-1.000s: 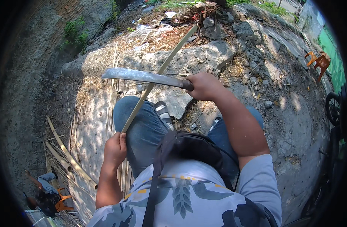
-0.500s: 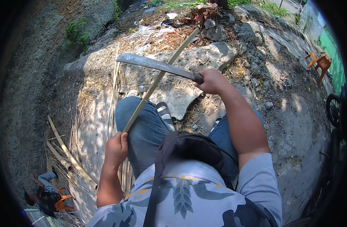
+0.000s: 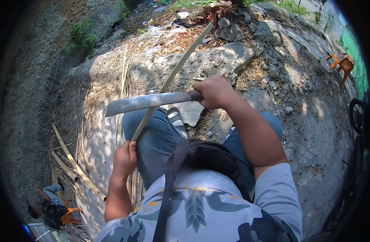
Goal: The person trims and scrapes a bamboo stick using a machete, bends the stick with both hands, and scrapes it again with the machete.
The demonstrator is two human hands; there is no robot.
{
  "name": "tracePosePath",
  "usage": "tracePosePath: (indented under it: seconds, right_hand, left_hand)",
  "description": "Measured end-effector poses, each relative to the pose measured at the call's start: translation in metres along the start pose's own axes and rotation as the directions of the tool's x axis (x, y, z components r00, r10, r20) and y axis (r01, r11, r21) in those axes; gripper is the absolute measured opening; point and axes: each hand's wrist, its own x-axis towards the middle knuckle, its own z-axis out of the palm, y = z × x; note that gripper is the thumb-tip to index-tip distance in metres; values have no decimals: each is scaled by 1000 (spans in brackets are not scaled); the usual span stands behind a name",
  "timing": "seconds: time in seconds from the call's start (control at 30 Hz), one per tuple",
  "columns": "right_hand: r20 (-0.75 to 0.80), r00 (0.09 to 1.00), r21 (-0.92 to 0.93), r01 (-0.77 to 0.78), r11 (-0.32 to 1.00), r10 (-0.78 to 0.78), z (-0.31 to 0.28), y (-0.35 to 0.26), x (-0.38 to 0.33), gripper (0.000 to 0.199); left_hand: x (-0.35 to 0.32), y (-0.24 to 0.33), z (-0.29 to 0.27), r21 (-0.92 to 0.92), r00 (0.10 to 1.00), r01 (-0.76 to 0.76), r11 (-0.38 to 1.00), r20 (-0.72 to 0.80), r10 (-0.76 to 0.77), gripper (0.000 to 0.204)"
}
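My left hand (image 3: 125, 158) is closed around the lower end of a long pale bamboo strip (image 3: 181, 63), beside my left knee. The strip slants up and away to the right, toward the rubble. In my right hand (image 3: 217, 92) is the dark handle of a machete (image 3: 146, 102), gripped in a fist. Its broad grey blade points left and lies across the strip above my left knee. Whether the edge touches the strip I cannot tell.
More thin strips (image 3: 123, 80) lie on the ground left of my leg. Thicker bamboo poles (image 3: 78, 161) rest farther left, near a person (image 3: 50, 209) on an orange chair. A broken concrete slab (image 3: 193, 109) and rubble lie ahead. Orange chairs (image 3: 341, 67) stand at the far right.
My right hand has drawn the machete nearer to me and slightly left, sliding down along the strip. The blade's tip has dropped. My left hand keeps its place and grip.
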Motion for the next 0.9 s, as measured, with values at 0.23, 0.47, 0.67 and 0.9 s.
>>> tracePosePath:
  seconds: [0.23, 0.47, 0.67, 0.9]
  right_hand:
    - [68, 935, 343, -349, 872, 347, 7, 58, -3, 32]
    - [-41, 987, 239, -139, 961, 153, 11, 31, -2, 25]
    - [108, 994, 2, 5, 1000, -5, 1, -11, 0, 18]
    - [23, 985, 67, -175, 982, 173, 9, 39, 0, 21]
  left_hand:
    - [4, 9, -5, -4, 999, 15, 1000, 42, -15, 37]
    - [2, 5, -3, -24, 1000, 8, 1000, 28, -7, 38]
    - [1, 3, -2, 0, 1000, 17, 1000, 21, -17, 37]
    - [1, 5, 0, -10, 1000, -8, 1000, -9, 8, 37]
